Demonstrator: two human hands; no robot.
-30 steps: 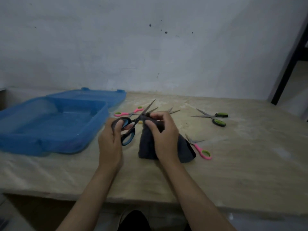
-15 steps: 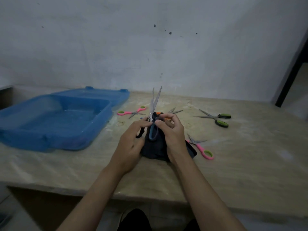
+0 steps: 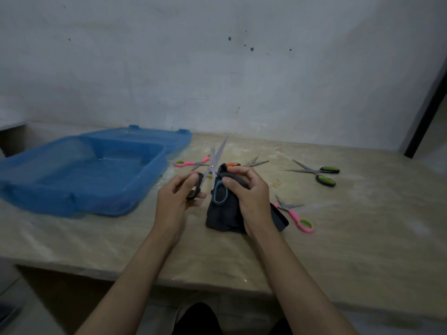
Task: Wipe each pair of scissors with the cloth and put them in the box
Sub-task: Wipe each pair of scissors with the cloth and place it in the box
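Since half a second ago the blades of the black-and-blue scissors (image 3: 215,170) have spread apart, and the left hand (image 3: 175,201) has drawn away from the right hand (image 3: 251,199), taking one handle with it. Both blades now point up and away from the person in a narrow V, the pivot sitting above and between the two hands. Left fingers and thumb curl round the black handle loop at the lower left of the pair. Right fingers pinch the dark cloth (image 3: 225,216) against the blue-lined handle loop, which shows just left of the fingertips; the rest of the cloth hangs down beneath the palm to the table (image 3: 362,238), with one corner sticking out to the right of the wrist.

Off to the left the blue box (image 3: 79,175) stands open with its lid laid back, well apart from the hands. Four more pairs lie on the table: pink-handled scissors (image 3: 191,163) beyond the left hand, orange-handled scissors (image 3: 251,163) partly hidden behind the cloth, green-and-black scissors (image 3: 319,174) far right, and a second pink pair (image 3: 296,217) just beside the cloth's corner.
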